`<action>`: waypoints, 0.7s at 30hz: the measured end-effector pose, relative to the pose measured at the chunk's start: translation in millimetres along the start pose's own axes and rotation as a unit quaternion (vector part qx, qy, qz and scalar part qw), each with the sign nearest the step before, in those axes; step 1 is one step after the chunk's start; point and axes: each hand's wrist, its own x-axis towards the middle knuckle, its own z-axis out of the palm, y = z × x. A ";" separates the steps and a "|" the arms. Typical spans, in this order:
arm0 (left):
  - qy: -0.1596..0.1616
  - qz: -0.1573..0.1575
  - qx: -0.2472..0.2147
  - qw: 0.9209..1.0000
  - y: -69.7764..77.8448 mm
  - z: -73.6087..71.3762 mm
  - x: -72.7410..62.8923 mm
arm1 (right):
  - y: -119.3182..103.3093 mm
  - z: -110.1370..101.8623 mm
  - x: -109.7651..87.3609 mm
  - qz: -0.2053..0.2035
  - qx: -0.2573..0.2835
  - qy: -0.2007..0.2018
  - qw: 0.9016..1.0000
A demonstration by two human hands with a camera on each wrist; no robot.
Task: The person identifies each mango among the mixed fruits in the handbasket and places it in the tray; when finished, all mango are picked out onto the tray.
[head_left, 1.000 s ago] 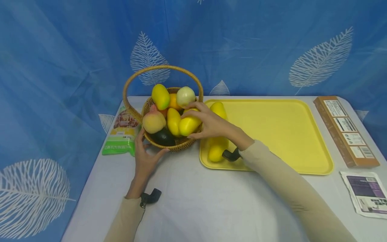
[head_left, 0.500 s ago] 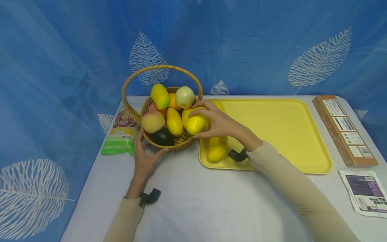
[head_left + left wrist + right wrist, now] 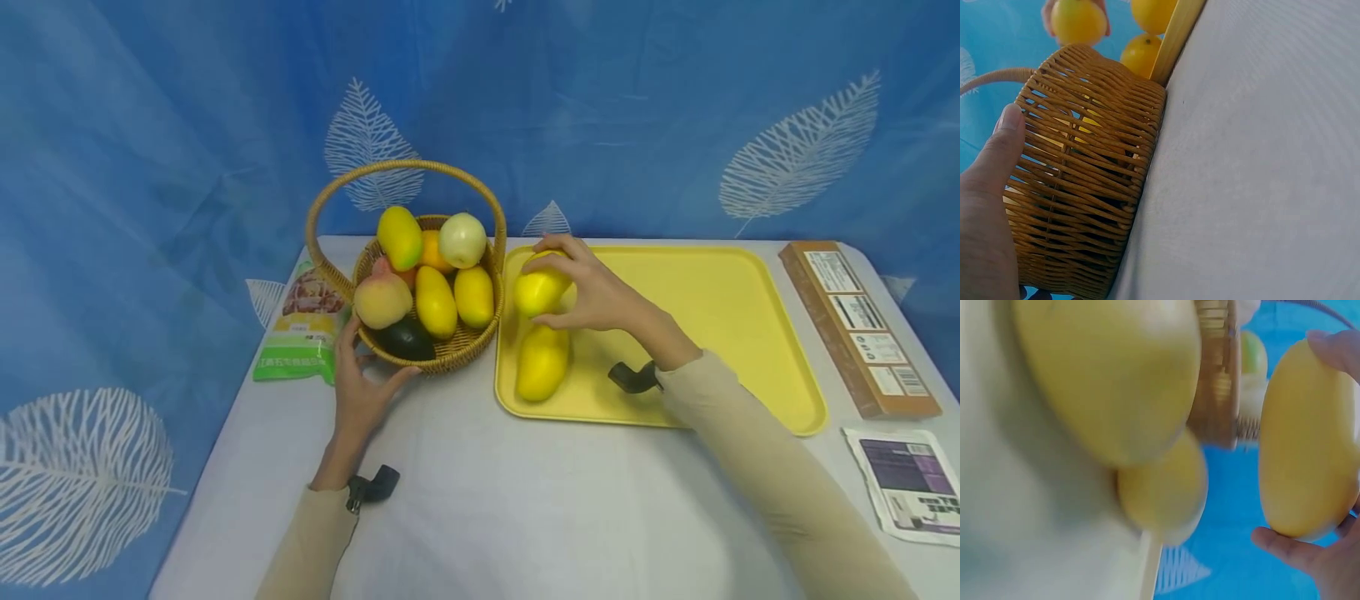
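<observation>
Yellow mango (image 3: 537, 293) hangs above the left end of the tray (image 3: 690, 333), gripped by our right hand (image 3: 596, 296); our left hand (image 3: 360, 400) cups the basket's near side, wicker (image 3: 1085, 169). Best we lower gently, clear of the resting mangoes (image 3: 1110, 375).

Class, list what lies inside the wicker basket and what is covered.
The basket shows a peach, a dark green item, three yellow fruits, a pale round fruit and partly hidden orange fruit; anything underneath is covered.
</observation>
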 end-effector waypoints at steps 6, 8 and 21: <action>-0.003 0.003 0.000 1.000 -0.5 1.2 1.4 | 20.9 -14.9 -19.7 0.027 0.007 0.003 1.000; -0.003 0.001 0.000 1.000 0.0 1.3 1.1 | 30.1 -17.6 -25.5 0.039 0.006 -0.002 0.999; 0.002 -0.011 0.004 1.000 3.1 0.7 0.4 | 70.9 -11.6 -46.0 0.124 0.007 -0.074 0.990</action>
